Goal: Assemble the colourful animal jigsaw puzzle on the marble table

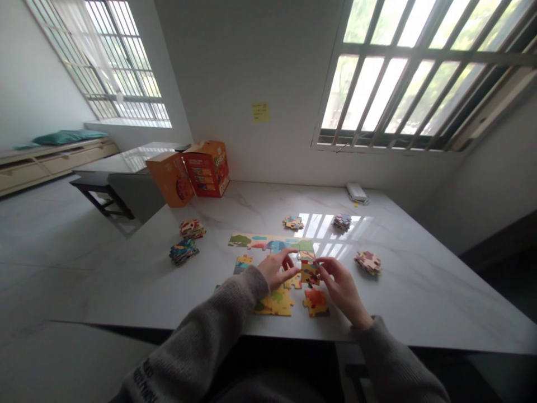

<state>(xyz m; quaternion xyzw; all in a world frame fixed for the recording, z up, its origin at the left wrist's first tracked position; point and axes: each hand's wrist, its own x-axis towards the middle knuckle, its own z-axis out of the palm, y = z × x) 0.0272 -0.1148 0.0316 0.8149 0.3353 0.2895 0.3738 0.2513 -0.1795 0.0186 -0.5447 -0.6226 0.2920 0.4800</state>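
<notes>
A puzzle piece (309,274) with dark and orange print lies between my hands, just below the right end of a joined puzzle strip (268,244). My right hand (342,288) has thumb and fingertips closed at that piece's upper right edge. To its left, my left hand (277,270) hovers over the puzzle with thumb and index finger apart, partly hiding the pieces under it. A joined yellow-green section (274,303) sits below my left hand. Nearer the table edge is a loose orange piece (316,302). A blue-and-yellow piece (243,263) lies left of my left hand.
Stacks of puzzle pieces stand around: a dark blue stack (183,251) and a red-yellow stack (192,228) at left, a pink stack (368,262) and a purple stack (342,222) at right, a small pile (292,223) behind. Orange boxes (207,168) and a white power strip (356,192) are farther back.
</notes>
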